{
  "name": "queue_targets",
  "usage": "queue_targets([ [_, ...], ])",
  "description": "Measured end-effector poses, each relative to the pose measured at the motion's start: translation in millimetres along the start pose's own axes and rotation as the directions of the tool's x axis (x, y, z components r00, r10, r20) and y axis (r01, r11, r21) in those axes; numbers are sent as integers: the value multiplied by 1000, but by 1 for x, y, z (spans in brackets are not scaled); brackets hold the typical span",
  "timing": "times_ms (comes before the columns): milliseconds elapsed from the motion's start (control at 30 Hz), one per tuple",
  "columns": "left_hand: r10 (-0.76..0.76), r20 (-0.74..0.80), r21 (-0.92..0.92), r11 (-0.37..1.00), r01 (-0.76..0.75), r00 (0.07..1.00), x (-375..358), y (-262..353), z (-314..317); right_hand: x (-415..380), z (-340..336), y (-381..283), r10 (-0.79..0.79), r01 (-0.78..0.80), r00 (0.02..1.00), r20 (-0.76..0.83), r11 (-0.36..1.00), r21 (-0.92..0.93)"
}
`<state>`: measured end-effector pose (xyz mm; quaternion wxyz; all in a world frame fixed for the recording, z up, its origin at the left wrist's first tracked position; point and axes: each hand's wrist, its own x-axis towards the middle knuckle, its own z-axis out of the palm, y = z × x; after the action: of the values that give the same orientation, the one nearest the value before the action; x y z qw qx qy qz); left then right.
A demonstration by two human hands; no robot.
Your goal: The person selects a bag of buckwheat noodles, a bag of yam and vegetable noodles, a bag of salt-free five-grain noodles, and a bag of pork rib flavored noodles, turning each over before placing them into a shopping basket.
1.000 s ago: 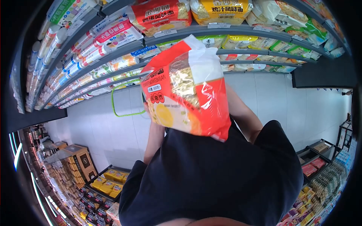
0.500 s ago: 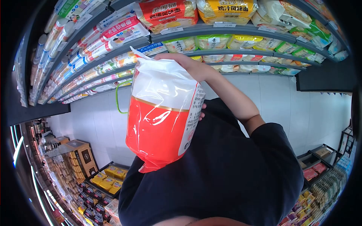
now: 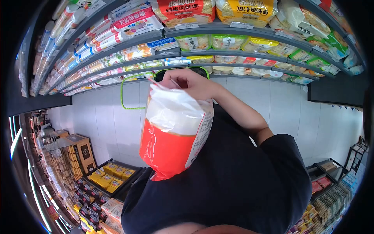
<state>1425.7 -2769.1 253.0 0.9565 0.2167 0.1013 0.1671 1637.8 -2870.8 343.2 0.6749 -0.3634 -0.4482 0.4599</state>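
Observation:
My right hand (image 3: 191, 82) is closed on the gathered upper end of a red-and-white plastic food packet (image 3: 168, 146). The packet hangs in front of my chest, tilted, with its printed side panel turned to the right. What it contains cannot be made out. My left hand is out of sight, and the packet covers that side of my body. Behind the packet and my right hand shows part of a basket-like frame with a green rim (image 3: 122, 93).
Curved by the lens, shelves (image 3: 233, 30) of noodle packets run across the front. Large red (image 3: 183, 11) and yellow bags (image 3: 246, 12) sit on top. Behind me to the left are a black bin of yellow packets (image 3: 111, 176) and a cardboard display (image 3: 82, 154). Pale tiled floor (image 3: 272, 101) lies below.
My right hand has shifted its hold on the packet's top, and the packet sits slightly further right. The fingertips on its right side are gone. More of the green-rimmed frame shows.

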Motion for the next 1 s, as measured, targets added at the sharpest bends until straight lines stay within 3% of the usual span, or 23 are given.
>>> queue_targets([
  [133,0,-5,-15,1000,0,1000,-5,-3,0,2,11,-16,142,-132,989,36,973,-190],
  [200,6,-15,-27,1000,-6,1000,-7,-3,-3,7,16,-4,227,-274,961,-161,874,-402],
  [367,11,-47,-71,997,-14,999,-18,-8,-10,9,12,51,289,-439,876,-386,809,-391],
  [500,26,-68,-102,994,-33,997,-34,-10,-20,-2,11,89,318,-498,838,-444,777,-385],
  [567,25,-72,-108,994,-33,997,-46,-7,-26,-11,21,90,439,-593,750,-495,778,-208],
  [700,5,-99,-94,995,-14,995,-81,4,-41,-21,41,104,420,-590,767,-484,759,-276],
  [800,-12,-156,-84,996,-1,988,-111,9,-64,-33,64,118,445,-595,745,-497,780,-195],
  [867,-17,-198,-69,998,3,980,-139,13,-81,-38,80,125,368,-577,756,-541,765,-285],
  [1000,-10,-277,-65,998,-9,961,-194,18,-117,-55,126,143,428,-624,727,-537,739,-255],
])
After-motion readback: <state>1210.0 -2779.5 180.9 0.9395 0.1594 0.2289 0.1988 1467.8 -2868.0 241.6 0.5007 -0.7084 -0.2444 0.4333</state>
